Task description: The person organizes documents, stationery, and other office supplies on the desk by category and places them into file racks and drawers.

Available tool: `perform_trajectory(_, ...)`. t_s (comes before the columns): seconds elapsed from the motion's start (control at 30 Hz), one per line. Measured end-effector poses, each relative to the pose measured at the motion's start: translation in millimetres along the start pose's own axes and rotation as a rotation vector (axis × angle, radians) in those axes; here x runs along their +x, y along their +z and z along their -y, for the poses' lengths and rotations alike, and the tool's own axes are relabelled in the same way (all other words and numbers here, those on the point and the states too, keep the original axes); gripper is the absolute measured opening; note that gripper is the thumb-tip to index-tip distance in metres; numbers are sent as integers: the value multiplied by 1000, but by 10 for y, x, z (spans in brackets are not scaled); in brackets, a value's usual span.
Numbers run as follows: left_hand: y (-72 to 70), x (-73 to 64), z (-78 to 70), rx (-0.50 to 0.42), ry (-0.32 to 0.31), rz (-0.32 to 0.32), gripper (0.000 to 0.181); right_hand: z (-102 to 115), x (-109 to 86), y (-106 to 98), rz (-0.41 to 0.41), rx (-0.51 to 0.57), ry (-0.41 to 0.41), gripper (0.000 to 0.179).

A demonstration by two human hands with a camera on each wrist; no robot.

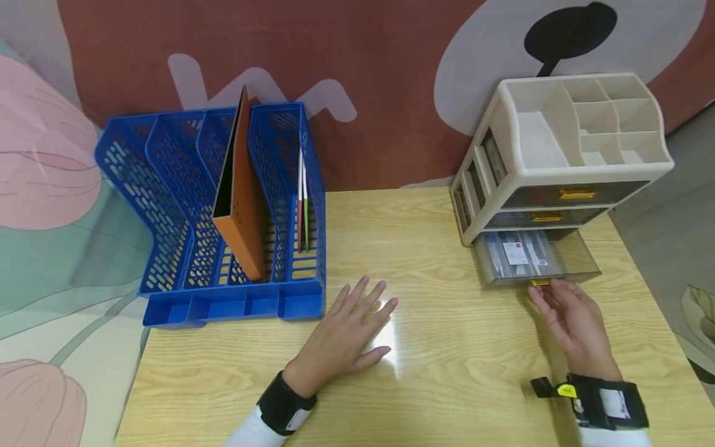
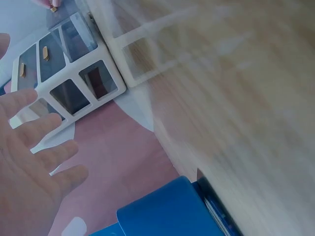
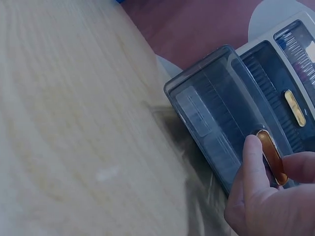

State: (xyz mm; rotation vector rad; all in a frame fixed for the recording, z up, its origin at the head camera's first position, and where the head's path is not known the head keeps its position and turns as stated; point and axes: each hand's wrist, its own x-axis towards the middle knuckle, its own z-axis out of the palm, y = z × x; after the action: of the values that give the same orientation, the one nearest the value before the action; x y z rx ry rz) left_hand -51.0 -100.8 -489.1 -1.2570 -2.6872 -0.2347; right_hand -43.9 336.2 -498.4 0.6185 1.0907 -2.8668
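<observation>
At the right of the head view, my right hand pinches the gold handle of a clear grey drawer. This bottom drawer stands pulled out from a white desktop organizer. Inside it lie small clear packets, one with a white label. My left hand is spread with straight fingers over the wooden table, near the front right corner of a blue file rack and holding nothing. Whether its palm touches the table, I cannot tell.
An orange folder stands upright in the blue rack, with thin books or booklets in its right slot. Two more drawers with gold handles, both closed, sit above the pulled-out one. A patterned cloth hangs behind.
</observation>
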Motion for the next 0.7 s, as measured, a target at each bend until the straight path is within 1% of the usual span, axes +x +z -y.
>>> perform_trajectory(0.17,-29,-18,20,-6,-26,15,76,54,112,64,-6,-27,27,18)
perform_trajectory(0.37,-77,-48,56,-20,-66,17,77,120,279,124,-6,-54,41,13)
perform_trajectory(0.53,-67,-96,96,-6,-71,23,78,140,414,171,-6,-72,42,15)
perform_trajectory(0.7,-50,-134,114,6,-64,26,77,159,520,213,-25,-87,51,19)
